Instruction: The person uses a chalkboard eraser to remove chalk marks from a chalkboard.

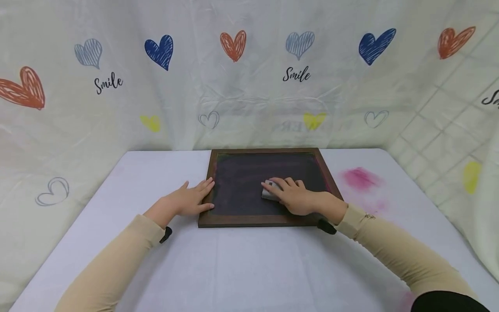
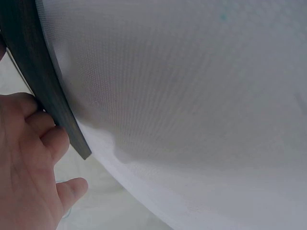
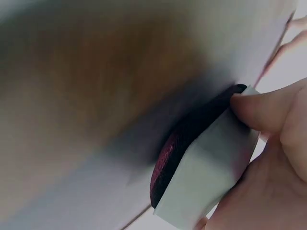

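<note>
A small chalkboard [image 1: 241, 182] in a brown wooden frame lies flat on the white-covered table, its dark surface faintly smeared. My left hand [image 1: 191, 199] rests on the frame's left side with fingers spread; in the left wrist view its fingertips touch the frame's edge [image 2: 48, 76]. In my right hand [image 1: 298, 197] is a chalkboard eraser [image 1: 270, 190], gripped over the middle of the board. The right wrist view shows the eraser's pale body [image 3: 206, 167] between thumb and fingers, its dark, pink-stained felt pad [image 3: 168, 158] against the board.
Pink chalk dust [image 1: 361, 178] stains the tablecloth [image 1: 249, 268] right of the board. Behind the table hangs a white curtain [image 1: 257, 95] printed with hearts. A black rounded thing [image 1: 448, 301] shows at the lower right corner.
</note>
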A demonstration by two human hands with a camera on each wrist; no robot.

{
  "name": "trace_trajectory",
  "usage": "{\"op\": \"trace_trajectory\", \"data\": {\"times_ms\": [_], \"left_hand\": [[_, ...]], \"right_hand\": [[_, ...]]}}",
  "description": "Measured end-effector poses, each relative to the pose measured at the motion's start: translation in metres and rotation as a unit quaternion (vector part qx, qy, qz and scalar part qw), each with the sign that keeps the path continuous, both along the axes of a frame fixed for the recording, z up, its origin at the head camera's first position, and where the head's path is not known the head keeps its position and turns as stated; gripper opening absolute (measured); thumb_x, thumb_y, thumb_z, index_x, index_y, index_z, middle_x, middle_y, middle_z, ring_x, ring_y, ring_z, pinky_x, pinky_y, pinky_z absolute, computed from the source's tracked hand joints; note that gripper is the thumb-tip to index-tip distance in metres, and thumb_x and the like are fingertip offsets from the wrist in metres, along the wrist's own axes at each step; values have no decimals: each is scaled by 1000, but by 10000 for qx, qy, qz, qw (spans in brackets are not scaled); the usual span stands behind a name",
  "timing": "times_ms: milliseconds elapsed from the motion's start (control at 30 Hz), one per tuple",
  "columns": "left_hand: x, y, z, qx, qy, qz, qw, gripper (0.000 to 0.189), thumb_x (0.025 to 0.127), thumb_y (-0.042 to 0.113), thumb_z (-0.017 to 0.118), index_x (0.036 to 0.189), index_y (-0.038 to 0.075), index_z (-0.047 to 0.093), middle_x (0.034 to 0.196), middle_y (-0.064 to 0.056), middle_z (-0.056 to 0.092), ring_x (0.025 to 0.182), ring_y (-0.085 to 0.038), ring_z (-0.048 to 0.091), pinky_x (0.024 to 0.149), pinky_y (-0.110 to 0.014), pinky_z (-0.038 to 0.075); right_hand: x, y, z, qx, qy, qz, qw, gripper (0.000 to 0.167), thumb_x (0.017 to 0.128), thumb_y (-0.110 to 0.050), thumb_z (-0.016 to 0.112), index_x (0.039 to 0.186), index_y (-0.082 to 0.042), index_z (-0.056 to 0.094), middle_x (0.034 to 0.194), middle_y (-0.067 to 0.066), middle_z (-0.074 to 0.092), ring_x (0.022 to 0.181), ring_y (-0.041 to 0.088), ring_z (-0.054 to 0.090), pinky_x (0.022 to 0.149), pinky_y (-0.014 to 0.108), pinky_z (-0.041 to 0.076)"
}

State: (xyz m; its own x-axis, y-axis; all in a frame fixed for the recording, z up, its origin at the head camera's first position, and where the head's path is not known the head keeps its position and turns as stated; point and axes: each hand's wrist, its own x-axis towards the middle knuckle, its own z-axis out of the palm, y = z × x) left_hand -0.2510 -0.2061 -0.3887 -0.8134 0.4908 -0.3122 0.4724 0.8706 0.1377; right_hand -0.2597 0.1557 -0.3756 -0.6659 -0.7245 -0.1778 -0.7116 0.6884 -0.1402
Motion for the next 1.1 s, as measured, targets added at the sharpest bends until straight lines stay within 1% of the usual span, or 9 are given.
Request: {"op": "trace_trajectory", "data": {"times_ms": [100, 167, 267, 367, 467, 600, 800, 967, 1100], "left_hand": [[0, -1, 0, -68, 14, -8, 10000, 82, 108, 51, 45, 165, 3, 10, 171, -15, 5, 155, -32, 17, 119, -68, 7], [-1, -2, 0, -91, 48, -13, 9999, 81, 108, 51, 44, 165, 3, 10, 171, -15, 5, 155, -32, 17, 119, -67, 7], [-1, -3, 0, -89, 65, -13, 9999, 81, 108, 51, 44, 165, 3, 10, 171, -14, 4, 155, -31, 17, 119, -67, 7], [-2, -2, 1, -40, 68, -36, 10000, 82, 108, 51, 45, 165, 3, 11, 171, -15, 5, 155, -32, 17, 118, -68, 7], [-1, -2, 0, -41, 36, -42, 10000, 82, 108, 52, 45, 165, 3, 10, 171, -15, 4, 155, -32, 16, 119, -68, 7], [-1, -2, -1, -53, 13, -26, 10000, 82, 108, 52, 44, 165, 4, 9, 171, -13, 3, 155, -31, 15, 119, -67, 6], [-3, -3, -3, -17, 79, -36, 10000, 82, 108, 52, 44, 165, 4, 9, 171, -14, 4, 155, -31, 16, 119, -68, 6], [-4, -5, -4, -20, 81, -28, 10000, 82, 108, 52, 44, 165, 4, 9, 171, -13, 4, 155, -31, 15, 119, -68, 6], [-4, -6, -6, -14, 71, -43, 10000, 82, 108, 53, 44, 165, 5, 9, 171, -13, 4, 155, -30, 15, 119, -67, 6]], "right_hand": [[20, 0, 0, -19, -42, 348, 9994, 68, 108, -7, 50, 166, -15, 15, 164, 20, 20, 140, 42, 32, 100, 62, 34], [29, 1, 0, -14, 26, 494, 9988, 70, 107, -4, 51, 166, -15, 16, 165, 19, 21, 140, 41, 32, 101, 62, 34], [36, 4, -1, -10, 242, 617, 9978, 71, 106, -2, 53, 166, -15, 17, 164, 18, 22, 139, 40, 34, 102, 61, 35], [34, 8, -2, -127, 322, 595, 9976, 72, 105, 0, 53, 166, -15, 18, 164, 19, 23, 139, 40, 35, 102, 61, 36], [23, 15, -3, -284, 246, 381, 9986, 68, 107, -3, 51, 165, -15, 18, 163, 19, 24, 139, 42, 34, 101, 62, 34], [-1, 30, -3, -353, 209, -174, 9990, 64, 108, -8, 49, 165, -14, 19, 162, 21, 24, 134, 43, 37, 93, 58, 35], [-40, 54, -1, -35, 310, -1084, 9936, 64, 108, -9, 50, 163, -12, 17, 162, 24, 20, 129, 48, 37, 84, 55, 37], [-60, 64, 4, 43, 98, -1726, 9849, 62, 110, -9, 44, 164, -12, 14, 163, 27, 13, 138, 55, 27, 93, 66, 34], [-66, 64, 4, 115, 4, -1932, 9811, 63, 110, -10, 41, 165, -13, 11, 165, 27, 9, 142, 56, 21, 96, 67, 31]]}}
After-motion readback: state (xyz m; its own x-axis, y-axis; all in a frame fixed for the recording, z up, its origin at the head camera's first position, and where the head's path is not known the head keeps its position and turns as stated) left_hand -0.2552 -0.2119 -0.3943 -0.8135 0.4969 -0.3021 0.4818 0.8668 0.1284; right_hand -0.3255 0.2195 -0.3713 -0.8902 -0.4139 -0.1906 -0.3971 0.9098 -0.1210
